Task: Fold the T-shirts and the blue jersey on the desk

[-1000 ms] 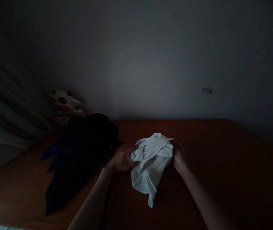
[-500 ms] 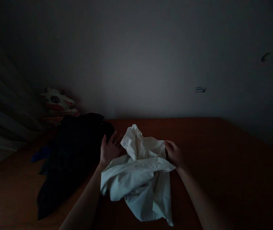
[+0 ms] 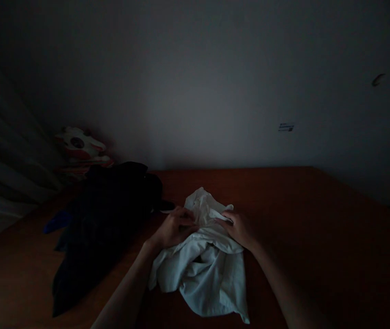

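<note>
Cloth (image 3: 203,269) bunched on table (image 3: 318,237); left hand (image 3: 174,227), right hand (image 3: 238,227) pinching its top folds.

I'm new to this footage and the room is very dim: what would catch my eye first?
The brightest thing is the crumpled white cloth in the middle of the wooden table, with the left hand and right hand gripping its top folds. To its left lies a dark heap of clothes, and behind that, by the wall, a pale toy-like figure.

Clothes pile (image 3: 106,219) left of garment (image 3: 202,269)
</note>
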A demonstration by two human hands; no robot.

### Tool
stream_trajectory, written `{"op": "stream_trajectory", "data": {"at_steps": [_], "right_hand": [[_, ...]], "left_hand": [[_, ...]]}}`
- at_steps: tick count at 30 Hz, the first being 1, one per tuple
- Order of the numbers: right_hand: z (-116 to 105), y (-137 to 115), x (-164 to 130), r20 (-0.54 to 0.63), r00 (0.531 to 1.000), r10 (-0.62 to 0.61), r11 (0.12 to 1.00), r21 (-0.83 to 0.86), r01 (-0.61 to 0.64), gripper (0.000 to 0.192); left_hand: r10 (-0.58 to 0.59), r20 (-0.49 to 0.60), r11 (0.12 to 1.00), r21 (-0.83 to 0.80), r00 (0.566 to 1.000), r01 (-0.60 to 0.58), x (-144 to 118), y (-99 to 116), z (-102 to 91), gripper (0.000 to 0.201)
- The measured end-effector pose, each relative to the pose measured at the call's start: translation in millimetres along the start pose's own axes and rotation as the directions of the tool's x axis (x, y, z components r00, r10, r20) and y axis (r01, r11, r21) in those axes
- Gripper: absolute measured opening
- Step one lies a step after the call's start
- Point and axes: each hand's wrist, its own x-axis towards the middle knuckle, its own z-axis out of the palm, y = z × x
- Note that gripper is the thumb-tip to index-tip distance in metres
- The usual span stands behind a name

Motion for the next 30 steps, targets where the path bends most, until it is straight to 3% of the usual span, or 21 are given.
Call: {"op": "stream_trajectory", "data": {"at_steps": [3,4,7,9,11,12,13,14,16,18,20,22,24,26,28,30], "right_hand": [[-6,3,7,-0.235,0.96,0.149,0.963,0.254,-0.087,0.04],[-10,4,9,-0.331,0.918,0.218,0.918,0.389,-0.077,0.042],[-18,11,17,-0.488,0.798,0.353,0.746,0.662,0.075,0.043],[-21,17,20,-0.511,0.775,0.372,0.698,0.705,0.129,0.045],[-20,25,20,-0.504,0.78,0.37,0.735,0.673,0.087,0.05],[-18,28,19,-0.492,0.792,0.36,0.778,0.627,0.036,0.052],[-16,30,17,-0.468,0.815,0.342,0.827,0.562,-0.024,0.055],[-14,32,14,-0.426,0.85,0.31,0.876,0.476,-0.08,0.056],[-7,31,7,-0.291,0.937,0.192,0.962,0.244,-0.121,0.059],[-1,25,0,-0.121,0.992,0.038,0.999,-0.01,-0.04,0.068],[3,18,-5,0.001,0.997,-0.072,0.981,-0.183,0.071,0.071],[6,13,-6,0.048,0.994,-0.099,0.972,-0.211,0.107,0.046],[7,13,-4,0.016,0.999,-0.046,0.991,-0.126,0.048,0.021],[5,18,2,-0.115,0.991,0.061,0.998,0.03,-0.058,0.022],[1,26,9,-0.317,0.922,0.221,0.957,0.253,-0.142,0.029],[-3,36,16,-0.456,0.793,0.404,0.853,0.502,-0.146,0.031]], "left_hand": [[-0.086,-0.255,0.973,-0.23,0.963,0.026,4,2,-4.5,0.034],[-0.156,-0.368,0.944,-0.329,0.917,0.028,4,3,-7.2,0.038],[-0.41,-0.583,0.817,-0.577,0.702,-0.001,5,3,-18.1,0.046],[-0.546,-0.604,0.746,-0.666,0.581,0.008,3,-1,-24.8,0.049],[-0.624,-0.606,0.724,-0.687,0.492,0.072,1,-8,-27.2,0.048],[-0.639,-0.609,0.731,-0.672,0.47,0.123,1,-11,-26.0,0.047],[-0.637,-0.608,0.745,-0.644,0.473,0.176,0,-14,-23.0,0.047],[-0.616,-0.597,0.768,-0.6,0.513,0.224,0,-17,-18.5,0.047],[-0.511,-0.537,0.845,-0.456,0.671,0.278,1,-20,-6.3,0.058],[-0.375,-0.433,0.922,-0.27,0.82,0.279,1,-22,6.3,0.074],[-0.285,-0.356,0.958,-0.118,0.89,0.26,0,-22,14.8,0.075],[-0.272,-0.341,0.962,-0.071,0.9,0.264,-1,-22,17.5,0.067],[-0.292,-0.354,0.956,-0.097,0.888,0.276,-2,-21,15.4,0.064],[-0.324,-0.379,0.945,-0.159,0.867,0.284,-2,-20,11.0,0.065],[-0.372,-0.406,0.923,-0.26,0.835,0.284,0,-21,6.1,0.06],[-0.448,-0.461,0.875,-0.404,0.766,0.268,2,-24,0.9,0.052]]}}
